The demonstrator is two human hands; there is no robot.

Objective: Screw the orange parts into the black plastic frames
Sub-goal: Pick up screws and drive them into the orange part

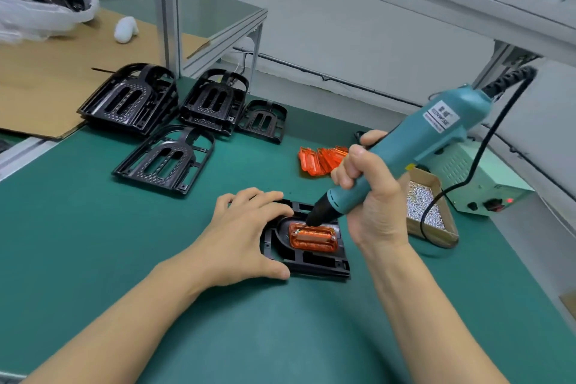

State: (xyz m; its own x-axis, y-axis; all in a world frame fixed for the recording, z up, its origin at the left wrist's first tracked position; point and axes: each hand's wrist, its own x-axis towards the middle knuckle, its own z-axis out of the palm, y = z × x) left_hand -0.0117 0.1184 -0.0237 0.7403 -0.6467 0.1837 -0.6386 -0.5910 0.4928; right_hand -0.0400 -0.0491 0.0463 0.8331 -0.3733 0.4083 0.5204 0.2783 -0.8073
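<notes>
The black frame [314,260] being worked on lies flat on the green mat [93,227] just below the middle of the view; an orange part [313,238] sits in its arched recess. The left hand [246,237] rests on the frame's 9 o'clock edge, fingers spread and nearly straight over the top corner, thumb against the near edge; it presses rather than grips. The right hand [371,196] has its fingers curled tight round the teal electric screwdriver [405,156], which leans up toward 2 o'clock; its black nose comes down on the orange part's upper left corner, where a screw seems to sit, though the tip is too small to be sure. Spare orange parts [321,159] lie in a heap at 12 o'clock from the frame; more black frames [168,159], some stacked, lie toward 10 and 11 o'clock. At 3 o'clock a cardboard box of screws [424,206] stands beside a pale power unit [477,184]; the screwdriver's black cable [486,140] loops over both.
</notes>
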